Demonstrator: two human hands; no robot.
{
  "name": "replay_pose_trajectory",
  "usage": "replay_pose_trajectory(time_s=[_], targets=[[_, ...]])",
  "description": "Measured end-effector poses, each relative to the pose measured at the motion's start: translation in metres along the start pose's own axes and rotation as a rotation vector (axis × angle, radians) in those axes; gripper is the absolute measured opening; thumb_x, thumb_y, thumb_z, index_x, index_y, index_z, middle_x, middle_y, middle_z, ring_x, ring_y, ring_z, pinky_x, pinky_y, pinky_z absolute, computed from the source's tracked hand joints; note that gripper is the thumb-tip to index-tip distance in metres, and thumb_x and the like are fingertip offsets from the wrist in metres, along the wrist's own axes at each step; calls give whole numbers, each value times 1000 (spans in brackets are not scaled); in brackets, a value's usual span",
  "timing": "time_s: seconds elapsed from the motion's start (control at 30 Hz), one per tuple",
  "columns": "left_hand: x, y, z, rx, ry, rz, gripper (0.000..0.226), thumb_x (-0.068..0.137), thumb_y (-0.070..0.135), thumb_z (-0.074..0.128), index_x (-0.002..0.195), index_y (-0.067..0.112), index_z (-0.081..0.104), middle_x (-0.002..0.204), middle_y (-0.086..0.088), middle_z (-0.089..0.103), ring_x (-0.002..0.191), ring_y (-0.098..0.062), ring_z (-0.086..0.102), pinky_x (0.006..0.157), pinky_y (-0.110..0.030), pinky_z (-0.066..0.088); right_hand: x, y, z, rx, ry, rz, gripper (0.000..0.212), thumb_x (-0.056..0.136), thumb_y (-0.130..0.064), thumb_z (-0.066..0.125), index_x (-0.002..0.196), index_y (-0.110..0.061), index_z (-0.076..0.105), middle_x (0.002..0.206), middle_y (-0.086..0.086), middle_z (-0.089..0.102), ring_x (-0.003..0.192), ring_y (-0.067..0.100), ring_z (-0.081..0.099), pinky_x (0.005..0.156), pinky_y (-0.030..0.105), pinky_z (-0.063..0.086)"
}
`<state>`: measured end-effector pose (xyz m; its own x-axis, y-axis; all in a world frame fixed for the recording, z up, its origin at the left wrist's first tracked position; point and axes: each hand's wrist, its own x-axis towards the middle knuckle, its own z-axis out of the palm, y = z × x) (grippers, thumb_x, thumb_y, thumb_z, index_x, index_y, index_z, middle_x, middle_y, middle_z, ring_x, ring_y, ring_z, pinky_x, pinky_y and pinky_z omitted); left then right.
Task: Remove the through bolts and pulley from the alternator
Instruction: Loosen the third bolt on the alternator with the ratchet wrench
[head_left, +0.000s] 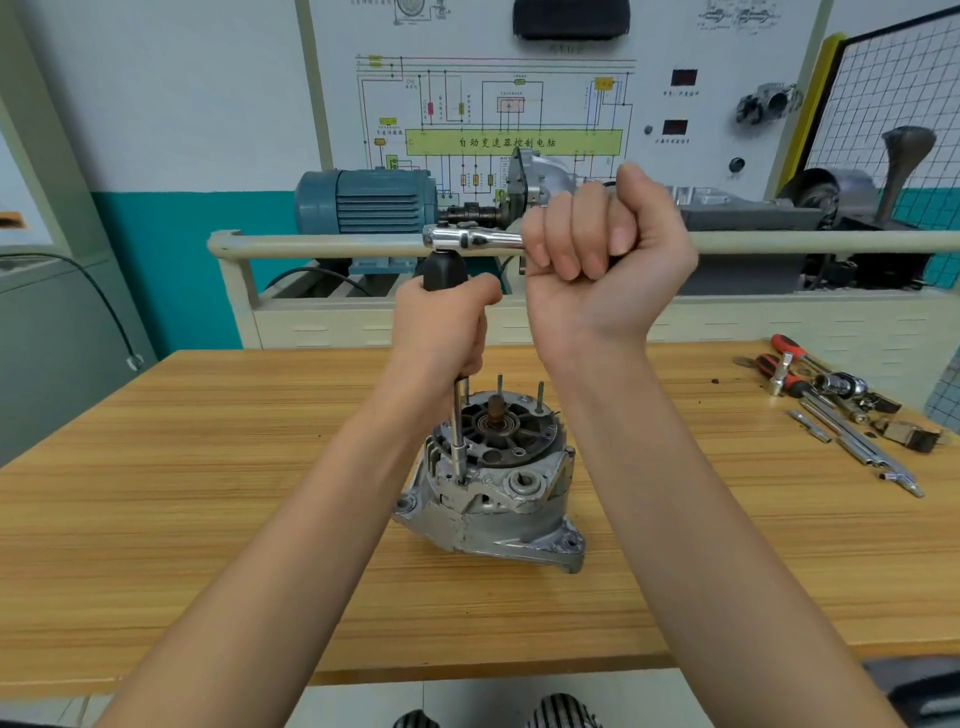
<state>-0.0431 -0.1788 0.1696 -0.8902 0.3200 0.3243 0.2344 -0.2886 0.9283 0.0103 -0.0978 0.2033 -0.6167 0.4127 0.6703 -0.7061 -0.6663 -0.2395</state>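
The step in hand appears to be loosening a through bolt at the near-left edge of the alternator (491, 478), which stands shaft-up on the wooden bench (208, 493), roughly at its centre. To do it well, keep the driver's shaft (457, 431) vertical and fully seated on the bolt head, press down along its axis to prevent cam-out, and apply torque smoothly through the ratchet (470, 239) rather than in jerks; the housing is not clamped, so any side load may tip or rotate it. Whether the bit is fully engaged cannot be confirmed, since the contact point is small in this view. Three other through bolts (500, 387) stand raised from the far rim, and no pulley is visible on the bare shaft (497, 408). The left hand (441, 332) is held above the alternator with its fingers wrapped around the driver's black handle (444, 270), forearm rising from the near left. The right hand (602, 254) is raised higher and to the right, palm side toward the camera, fingers closed in a fist around the ratchet's handle, which extends horizontally to the left onto the top of the driver. Loose tools (831, 405) lie at the far right of the bench.
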Motion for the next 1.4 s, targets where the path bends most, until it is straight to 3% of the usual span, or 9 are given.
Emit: replay_pose_trajectory(time_s=[0.17,0.37,0.5,0.8,0.93,1.1,1.2,1.3,1.4], targets=[[0,-3,7,64,146,56,34,79,0,57,62,17,34,54,-1,26,45,-15,20,41,-21,19,-8,8,11,-193,-152,-193,48,84,-4,40,39,-18,35,34,-4,27,33,10,22,45,28,18],[2,3,-19,-109,-434,-23,37,78,7,57,49,18,36,37,7,27,31,-8,20,37,-18,20,14,-11,-1,132,45,166,61,95,-11,31,34,-17,32,31,-5,21,30,10,17,40,20,18],[4,3,-22,-221,-600,-93,39,80,9,51,44,18,38,33,8,26,27,-4,19,33,-15,16,15,-8,-5,255,117,212,60,94,-13,33,34,-17,31,31,-4,21,28,11,19,41,20,16],[0,-6,7,-38,145,60,40,80,-3,53,57,18,28,46,3,23,37,-11,17,37,-17,18,-15,15,15,-246,-155,-278,41,85,-1,39,50,-22,39,35,-4,29,35,10,23,47,28,19],[-1,-6,1,-8,29,54,40,79,-3,54,56,19,31,43,5,24,36,-10,17,38,-17,18,-9,8,13,-217,-173,-197,48,85,-3,39,40,-18,36,34,-5,28,33,10,22,45,26,20],[2,2,-19,-90,-447,-13,37,77,9,57,47,19,38,38,6,27,32,-9,20,38,-20,19,14,-10,-4,172,71,196,61,95,-12,31,34,-17,32,31,-4,21,28,10,19,41,21,17],[4,4,-21,-175,-615,-78,38,79,12,52,44,20,40,34,7,28,29,-6,20,36,-18,18,19,-11,-10,306,151,266,61,95,-16,33,34,-17,30,31,-4,21,27,11,20,41,20,16],[4,2,-17,-210,-518,-100,45,82,8,54,42,20,37,33,8,25,27,-5,18,32,-15,17,15,-7,-7,234,132,203,59,94,-14,33,35,-17,31,32,-4,22,29,11,19,40,21,18],[1,-3,-6,-80,-172,4,45,85,0,52,50,19,31,37,7,24,31,-9,16,36,-15,17,6,-2,-2,81,47,80,62,96,-10,30,35,-18,31,32,-4,22,32,10,18,41,23,20]])
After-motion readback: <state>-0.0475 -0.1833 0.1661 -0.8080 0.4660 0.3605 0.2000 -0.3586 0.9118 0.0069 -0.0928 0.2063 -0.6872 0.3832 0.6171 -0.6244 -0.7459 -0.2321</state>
